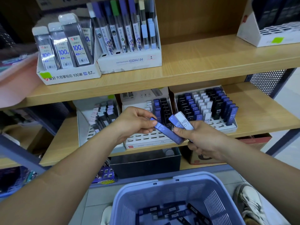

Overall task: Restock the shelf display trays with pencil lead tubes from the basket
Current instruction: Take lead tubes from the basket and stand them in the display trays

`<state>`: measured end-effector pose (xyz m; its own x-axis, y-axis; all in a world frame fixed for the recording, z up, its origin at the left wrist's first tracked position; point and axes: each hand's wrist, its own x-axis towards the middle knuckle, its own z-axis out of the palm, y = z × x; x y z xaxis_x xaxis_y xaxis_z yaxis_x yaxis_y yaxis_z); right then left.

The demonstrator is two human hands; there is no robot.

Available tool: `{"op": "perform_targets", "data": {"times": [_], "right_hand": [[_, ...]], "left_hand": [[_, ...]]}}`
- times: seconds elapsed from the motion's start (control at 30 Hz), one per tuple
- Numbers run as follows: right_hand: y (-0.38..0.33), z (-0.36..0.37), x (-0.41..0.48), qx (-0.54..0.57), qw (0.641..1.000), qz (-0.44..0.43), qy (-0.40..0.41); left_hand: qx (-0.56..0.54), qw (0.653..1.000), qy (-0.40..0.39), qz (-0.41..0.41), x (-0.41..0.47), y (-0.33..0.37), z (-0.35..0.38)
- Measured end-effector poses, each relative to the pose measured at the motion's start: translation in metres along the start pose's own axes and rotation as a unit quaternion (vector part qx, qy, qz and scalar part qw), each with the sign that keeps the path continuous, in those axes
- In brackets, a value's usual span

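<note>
My left hand (134,123) pinches the upper end of a blue HB lead tube (167,131) that slants down to the right. My right hand (199,140) grips a small bunch of tubes, a blue one (174,122) and a white HB 0.7 one (184,121) showing above the fingers. Both hands hover in front of the middle display tray (146,138), whose front slots are bare. The right tray (227,127) holds several black, blue and white tubes. Below, the blue basket (162,189) contains several dark tubes (172,211).
A left tray (84,127) with grey and pastel tubes sits on the same shelf. The upper shelf (203,65) carries a 100-lead box (68,75) and a Conan tray (129,62). Black and cardboard boxes stand under the lower shelf. A shoe (250,203) is beside the basket.
</note>
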<state>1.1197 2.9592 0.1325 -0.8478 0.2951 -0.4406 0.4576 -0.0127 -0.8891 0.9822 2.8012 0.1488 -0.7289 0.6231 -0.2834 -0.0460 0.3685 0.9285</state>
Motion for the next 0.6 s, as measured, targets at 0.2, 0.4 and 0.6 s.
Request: {"op": "perform_targets", "data": {"times": [0.2, 0.4, 0.6], "right_hand": [[-0.003, 0.002, 0.004, -0.055, 0.998, -0.004, 0.037], [-0.003, 0.000, 0.008, -0.068, 0.997, -0.018, 0.027], [-0.001, -0.007, 0.008, -0.069, 0.997, -0.020, 0.008]], "left_hand": [[0.099, 0.984, 0.138, 0.047, 0.008, -0.014, -0.026], [0.245, 0.938, 0.200, 0.144, 0.023, -0.020, -0.010], [0.329, 0.912, 0.173, 0.174, 0.031, -0.028, 0.003]]}}
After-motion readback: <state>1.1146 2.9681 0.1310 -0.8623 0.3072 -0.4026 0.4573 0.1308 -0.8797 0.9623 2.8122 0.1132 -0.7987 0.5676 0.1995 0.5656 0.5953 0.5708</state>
